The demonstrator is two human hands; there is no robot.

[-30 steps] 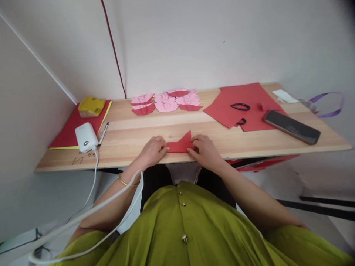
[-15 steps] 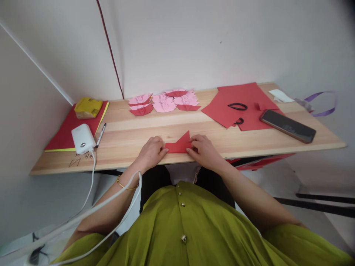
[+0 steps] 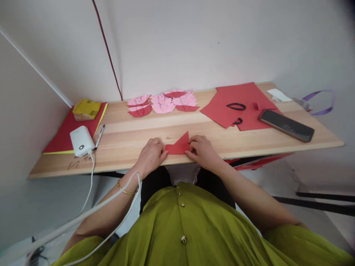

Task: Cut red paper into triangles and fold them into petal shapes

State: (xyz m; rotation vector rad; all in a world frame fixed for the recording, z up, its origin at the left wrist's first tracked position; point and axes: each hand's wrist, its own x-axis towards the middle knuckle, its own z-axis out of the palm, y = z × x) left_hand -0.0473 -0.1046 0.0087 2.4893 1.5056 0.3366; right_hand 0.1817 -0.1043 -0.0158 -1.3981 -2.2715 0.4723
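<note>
A folded piece of red paper (image 3: 179, 147) lies near the front edge of the wooden table, with a pointed flap standing up at its right side. My left hand (image 3: 151, 154) pinches its left end between thumb and curled fingers. At the right end, my right hand (image 3: 200, 149) grips the paper the same way, thumb along the lower edge. Fingertips of both hands are partly hidden. Behind them, several folded pink and red paper pieces (image 3: 162, 103) rest in a cluster by the wall.
On the right are red paper sheets (image 3: 246, 96), black-handled scissors (image 3: 236, 106) partly covered by paper, and a phone (image 3: 287, 125). To the left sit a white power bank (image 3: 82, 141) with a cable, a pen (image 3: 99, 137), and a yellow packet (image 3: 87, 109) on red paper. The cable crosses my left forearm.
The view has shifted slightly, so the table items appear a little further left. Both hands keep hold of the red paper in nearly the same pose.
</note>
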